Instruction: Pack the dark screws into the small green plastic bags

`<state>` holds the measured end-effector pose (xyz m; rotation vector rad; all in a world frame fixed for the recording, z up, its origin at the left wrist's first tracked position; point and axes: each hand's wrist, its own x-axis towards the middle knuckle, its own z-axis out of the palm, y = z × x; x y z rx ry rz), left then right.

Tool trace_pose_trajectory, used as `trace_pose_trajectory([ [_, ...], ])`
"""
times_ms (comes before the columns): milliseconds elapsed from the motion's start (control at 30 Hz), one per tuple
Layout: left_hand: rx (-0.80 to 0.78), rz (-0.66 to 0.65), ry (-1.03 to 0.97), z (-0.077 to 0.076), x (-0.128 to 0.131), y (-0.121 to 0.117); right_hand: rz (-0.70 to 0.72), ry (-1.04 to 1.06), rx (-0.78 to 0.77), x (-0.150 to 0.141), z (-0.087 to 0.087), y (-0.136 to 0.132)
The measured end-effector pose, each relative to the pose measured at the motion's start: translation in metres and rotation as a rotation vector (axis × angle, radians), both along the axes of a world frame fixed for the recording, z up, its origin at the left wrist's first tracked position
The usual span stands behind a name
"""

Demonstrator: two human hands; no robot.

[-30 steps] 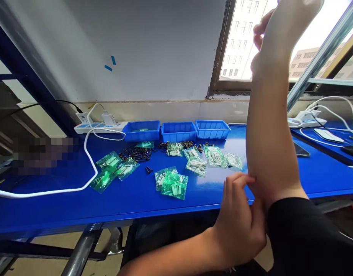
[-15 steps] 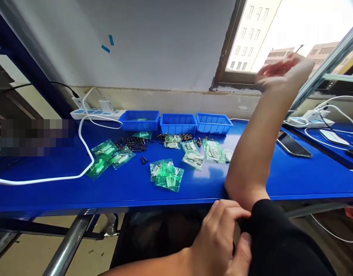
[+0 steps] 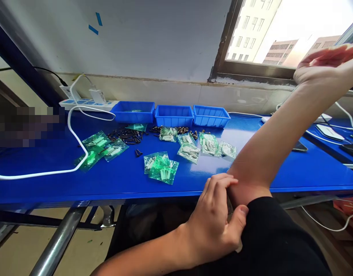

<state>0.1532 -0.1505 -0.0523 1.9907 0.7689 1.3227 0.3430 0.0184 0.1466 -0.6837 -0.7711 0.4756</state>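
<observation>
My left hand lies over my right elbow, fingers curled round it and thumb apart on the black sleeve. A small pale bit shows under its thumb, too little to name. At the upper right my right hand is raised before the window, wrist bent and fingers curled, partly cut off by the frame's edge. The screw seen sticking out of it earlier is out of sight now. Below lie green plastic packets of white wall plugs, a pair of loose screws and a pile of dark screws.
Three blue bins stand along the wall on the blue table. More packets lie before them. A white cable crosses the left side from a power strip. My forearm partly covers a phone.
My right hand has swung right, to the frame's edge, and the screw in it has left view. My left hand appears a little higher on the arm. The whole view has shifted slightly.
</observation>
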Motion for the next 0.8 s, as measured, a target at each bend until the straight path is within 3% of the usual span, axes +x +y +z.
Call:
trace_pose_trajectory([
  [67,0.081,-0.016,0.011,0.002,-0.001,0.003,0.031,0.185,0.018,-0.012,-0.001,-0.006],
  [133,0.177,-0.064,0.018,0.004,-0.002,0.007,0.084,0.187,0.038,-0.022,0.0,-0.007],
  [267,0.233,-0.11,0.022,0.007,-0.002,0.011,0.11,0.078,0.093,-0.022,0.002,0.003],
  [467,0.251,-0.108,0.05,0.009,-0.003,0.012,0.234,-0.168,0.096,0.009,0.001,0.028],
  [633,0.204,-0.069,0.038,0.009,-0.004,0.011,0.329,-0.426,0.325,0.029,0.002,0.05],
  [800,0.19,-0.123,0.088,0.01,-0.006,0.008,0.36,-0.387,0.142,0.036,0.005,0.062],
])
